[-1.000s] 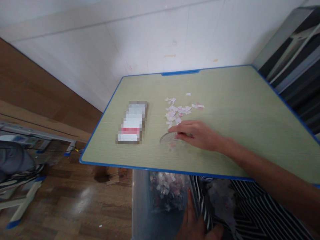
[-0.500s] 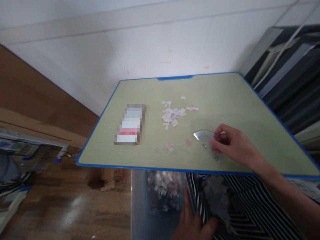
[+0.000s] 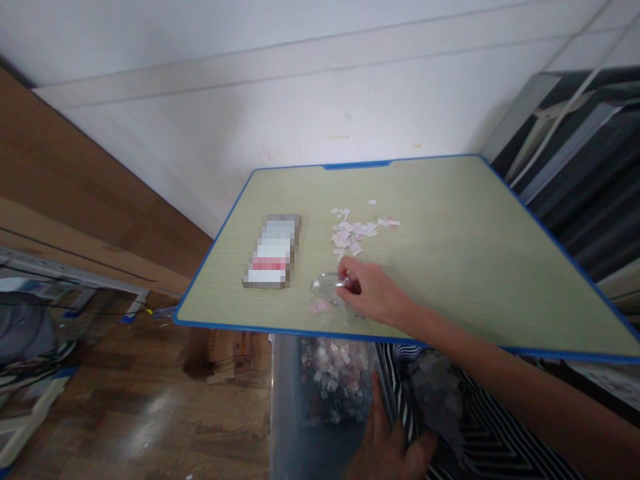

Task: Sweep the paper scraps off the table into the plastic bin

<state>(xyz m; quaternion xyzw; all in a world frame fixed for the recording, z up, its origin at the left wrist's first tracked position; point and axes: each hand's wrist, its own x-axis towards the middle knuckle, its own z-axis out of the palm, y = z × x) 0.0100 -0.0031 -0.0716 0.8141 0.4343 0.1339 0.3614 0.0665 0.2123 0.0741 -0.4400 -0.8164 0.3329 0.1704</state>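
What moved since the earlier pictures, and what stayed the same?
The right hand swung the clear, curved plastic protractor right, then back left; its fingers hold it throughout. Blurred pinkish paper scraps beside it seem shifted left. The pile of small whitish paper scraps, and the left hand at the translucent plastic bin, stayed put.

The widest room on the table [image 3: 500, 267] lay right of the paper scraps [image 3: 346, 236], where a hand could pass low toward the far edge; the right forearm [image 3: 475, 353] slanted across the near edge, blocking a straight way in. A narrower lane ran between scraps and phone [image 3: 273, 253], nearly shut off at its near end by the protractor [image 3: 326, 285] in the right hand [image 3: 370, 290]. The wall [image 3: 280, 120] bounded the back. Below, the tabletop partly covered the bin [image 3: 290, 420], with the left hand [image 3: 387, 447] at its right side.
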